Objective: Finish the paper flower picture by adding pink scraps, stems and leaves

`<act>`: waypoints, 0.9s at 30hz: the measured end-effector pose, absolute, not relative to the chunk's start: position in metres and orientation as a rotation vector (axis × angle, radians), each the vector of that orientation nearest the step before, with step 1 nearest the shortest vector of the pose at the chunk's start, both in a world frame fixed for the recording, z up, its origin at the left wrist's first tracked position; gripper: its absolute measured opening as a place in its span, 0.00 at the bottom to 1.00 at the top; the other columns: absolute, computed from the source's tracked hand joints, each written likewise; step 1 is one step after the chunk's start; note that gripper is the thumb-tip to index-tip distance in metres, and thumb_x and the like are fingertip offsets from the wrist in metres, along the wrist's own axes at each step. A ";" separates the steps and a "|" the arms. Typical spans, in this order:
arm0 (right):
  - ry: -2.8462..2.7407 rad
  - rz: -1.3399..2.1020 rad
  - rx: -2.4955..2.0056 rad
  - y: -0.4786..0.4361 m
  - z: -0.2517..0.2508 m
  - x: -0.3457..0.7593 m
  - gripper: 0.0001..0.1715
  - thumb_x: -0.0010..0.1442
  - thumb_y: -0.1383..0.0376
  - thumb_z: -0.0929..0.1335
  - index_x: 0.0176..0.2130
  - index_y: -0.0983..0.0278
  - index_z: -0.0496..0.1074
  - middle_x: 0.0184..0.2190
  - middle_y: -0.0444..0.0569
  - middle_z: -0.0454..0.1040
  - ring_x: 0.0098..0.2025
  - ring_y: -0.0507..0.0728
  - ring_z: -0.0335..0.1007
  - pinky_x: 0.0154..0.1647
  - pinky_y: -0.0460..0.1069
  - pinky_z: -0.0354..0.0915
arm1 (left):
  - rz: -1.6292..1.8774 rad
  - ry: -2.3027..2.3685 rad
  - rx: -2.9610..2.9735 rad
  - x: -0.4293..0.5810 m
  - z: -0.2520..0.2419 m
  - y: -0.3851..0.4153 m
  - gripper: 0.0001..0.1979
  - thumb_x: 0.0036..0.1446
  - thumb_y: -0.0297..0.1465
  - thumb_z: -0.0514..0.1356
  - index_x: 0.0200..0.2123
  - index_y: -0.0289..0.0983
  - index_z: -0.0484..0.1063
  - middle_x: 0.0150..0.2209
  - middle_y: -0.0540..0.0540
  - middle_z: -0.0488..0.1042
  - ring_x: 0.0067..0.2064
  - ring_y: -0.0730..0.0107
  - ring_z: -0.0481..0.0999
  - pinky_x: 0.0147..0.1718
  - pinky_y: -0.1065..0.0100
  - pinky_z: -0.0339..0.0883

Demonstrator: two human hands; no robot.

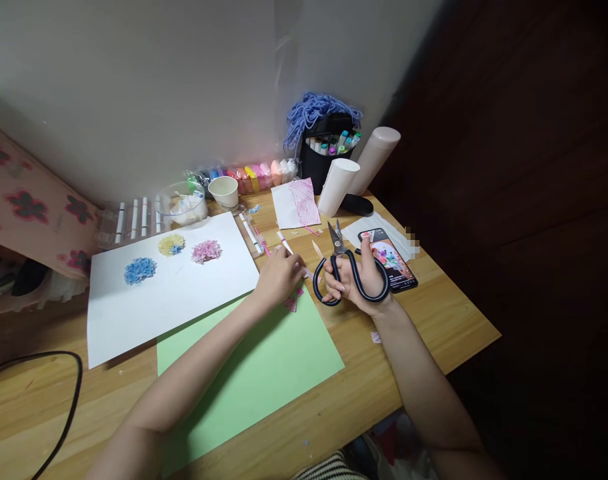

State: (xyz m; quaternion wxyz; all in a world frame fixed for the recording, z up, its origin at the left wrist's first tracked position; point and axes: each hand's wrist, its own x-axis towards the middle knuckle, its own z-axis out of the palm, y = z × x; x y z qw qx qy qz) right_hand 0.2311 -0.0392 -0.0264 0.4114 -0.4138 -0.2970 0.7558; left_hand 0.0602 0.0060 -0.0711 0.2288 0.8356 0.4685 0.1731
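Note:
My right hand (357,280) holds black-handled scissors (339,247), fingers through the loops and blades pointing up and slightly apart. To their left, my left hand (280,275) rests low with its fingers bent down at the upper edge of the green paper (264,360). Small pink paper scraps (291,305) lie beside it; what its fingertips pinch, if anything, is hidden. A marker (285,242) lies just beyond that hand. Left of it, a white sheet (194,293) bears blue (140,271), yellow (171,245) and pink (207,251) clusters of crumpled paper bits.
A phone (397,267) lies behind my right hand. At the back stand a white roll (339,187), a black marker case (317,163) topped with blue yarn (317,110), a paper cup (224,192) and a clear bowl (184,208). Pink-coloured paper (305,202) lies nearby.

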 end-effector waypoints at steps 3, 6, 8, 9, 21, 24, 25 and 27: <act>-0.748 1.899 -1.043 -0.039 -0.025 0.231 0.46 0.44 0.27 0.51 0.24 0.64 0.65 0.12 0.41 0.59 0.15 0.51 0.57 0.22 0.50 0.68 | 0.502 1.267 2.265 0.061 -0.074 0.006 0.05 0.55 0.29 0.59 0.34 0.38 0.74 0.35 0.43 0.67 0.40 0.59 0.67 0.39 0.61 0.61; -0.745 1.890 -1.054 -0.039 -0.023 0.231 0.46 0.44 0.27 0.51 0.24 0.64 0.65 0.12 0.41 0.59 0.14 0.51 0.57 0.21 0.50 0.67 | 0.554 1.226 2.201 0.058 -0.073 0.009 0.04 0.54 0.30 0.59 0.31 0.37 0.73 0.34 0.44 0.69 0.40 0.60 0.68 0.39 0.62 0.61; -0.745 1.879 -1.061 -0.039 -0.023 0.232 0.45 0.45 0.27 0.51 0.24 0.63 0.64 0.12 0.42 0.59 0.14 0.52 0.58 0.20 0.50 0.67 | 0.601 1.194 2.148 0.056 -0.070 0.012 0.04 0.55 0.30 0.59 0.31 0.37 0.72 0.34 0.45 0.71 0.40 0.63 0.69 0.40 0.63 0.61; -0.747 1.870 -1.064 -0.039 -0.023 0.232 0.45 0.45 0.27 0.51 0.25 0.63 0.64 0.12 0.42 0.59 0.15 0.52 0.58 0.20 0.50 0.67 | 0.622 1.185 2.128 0.055 -0.068 0.014 0.05 0.56 0.31 0.58 0.32 0.37 0.72 0.34 0.46 0.72 0.39 0.64 0.69 0.40 0.64 0.61; -0.904 1.568 -1.101 -0.036 -0.043 0.215 0.33 0.47 0.36 0.65 0.26 0.63 0.64 0.13 0.40 0.65 0.16 0.52 0.65 0.25 0.50 0.70 | 1.079 0.901 1.280 0.038 -0.016 0.020 0.13 0.49 0.39 0.65 0.29 0.35 0.70 0.28 0.50 0.72 0.32 0.74 0.70 0.34 0.73 0.62; -0.959 1.445 -1.062 -0.039 -0.051 0.203 0.28 0.45 0.43 0.71 0.31 0.63 0.65 0.15 0.39 0.67 0.18 0.52 0.67 0.26 0.49 0.71 | 1.103 0.919 1.272 0.043 -0.015 0.015 0.13 0.48 0.39 0.65 0.29 0.35 0.70 0.27 0.51 0.71 0.31 0.75 0.70 0.32 0.73 0.63; -0.984 1.422 -1.046 -0.041 -0.054 0.198 0.28 0.44 0.45 0.72 0.32 0.63 0.65 0.16 0.39 0.68 0.19 0.52 0.68 0.27 0.49 0.71 | 1.097 0.927 1.280 0.045 -0.015 0.012 0.13 0.48 0.39 0.65 0.29 0.35 0.70 0.27 0.50 0.72 0.30 0.75 0.71 0.32 0.73 0.63; -1.028 1.384 -1.043 -0.046 -0.061 0.189 0.27 0.42 0.48 0.74 0.34 0.62 0.65 0.18 0.40 0.70 0.20 0.53 0.70 0.26 0.49 0.70 | 1.061 0.946 1.285 0.052 -0.017 0.006 0.14 0.48 0.39 0.65 0.29 0.34 0.70 0.27 0.50 0.73 0.29 0.75 0.72 0.30 0.73 0.64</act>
